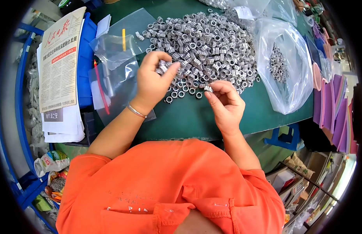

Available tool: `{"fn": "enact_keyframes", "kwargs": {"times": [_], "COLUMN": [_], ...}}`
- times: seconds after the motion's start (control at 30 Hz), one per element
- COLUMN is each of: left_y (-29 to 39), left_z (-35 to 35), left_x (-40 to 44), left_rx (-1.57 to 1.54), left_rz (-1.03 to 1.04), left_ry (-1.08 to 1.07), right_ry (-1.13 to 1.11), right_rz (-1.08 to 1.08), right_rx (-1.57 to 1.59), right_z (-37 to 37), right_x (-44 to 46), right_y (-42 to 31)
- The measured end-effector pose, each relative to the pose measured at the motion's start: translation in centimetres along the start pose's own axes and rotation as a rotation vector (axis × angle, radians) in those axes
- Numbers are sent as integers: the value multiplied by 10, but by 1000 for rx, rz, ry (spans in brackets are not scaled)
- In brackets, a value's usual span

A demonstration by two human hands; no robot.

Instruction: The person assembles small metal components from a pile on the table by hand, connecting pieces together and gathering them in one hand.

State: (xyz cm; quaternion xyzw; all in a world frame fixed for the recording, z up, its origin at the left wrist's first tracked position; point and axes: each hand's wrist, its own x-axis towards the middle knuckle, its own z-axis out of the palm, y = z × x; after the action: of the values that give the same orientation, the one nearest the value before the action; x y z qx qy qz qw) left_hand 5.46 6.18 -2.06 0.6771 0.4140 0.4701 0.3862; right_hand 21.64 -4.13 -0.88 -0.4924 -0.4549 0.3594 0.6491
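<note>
A big heap of small grey metal rings [212, 50] with notched outer walls lies on the green table. My left hand [155, 78] is at the heap's left front edge, its fingers curled round several of these metal rings [163, 67]. Between the thumb and fingertips of my right hand [227, 102] one metal ring [208, 89] is pinched, just in front of the pile. A few loose rings [181, 94] lie on the table between my two hands.
To the right, a clear plastic bag [294, 93] holds more rings. On the left are flat plastic bags [122, 84], a yellow stick [124, 39], a red pen [102, 89], and a newspaper [62, 78] against a blue bin [85, 62]. A blue stool [284, 137] stands below the table.
</note>
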Motion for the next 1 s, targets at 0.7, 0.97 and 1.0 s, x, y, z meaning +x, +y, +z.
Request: {"fn": "enact_keyframes", "kwargs": {"times": [0.7, 0.97, 1.0], "left_y": [-5, -5, -5], "left_z": [-18, -20, -20], "left_x": [-3, -5, -5], "left_rx": [-2295, -2217, -2217], "left_rz": [-842, -840, -839], "left_ry": [-145, -167, -165], "right_ry": [59, -151, -155], "right_rz": [494, -93, -104], "right_rx": [553, -983, -957], "right_z": [-16, 2, 2], "right_x": [-18, -15, -15], "right_y": [-6, 15, 16]}}
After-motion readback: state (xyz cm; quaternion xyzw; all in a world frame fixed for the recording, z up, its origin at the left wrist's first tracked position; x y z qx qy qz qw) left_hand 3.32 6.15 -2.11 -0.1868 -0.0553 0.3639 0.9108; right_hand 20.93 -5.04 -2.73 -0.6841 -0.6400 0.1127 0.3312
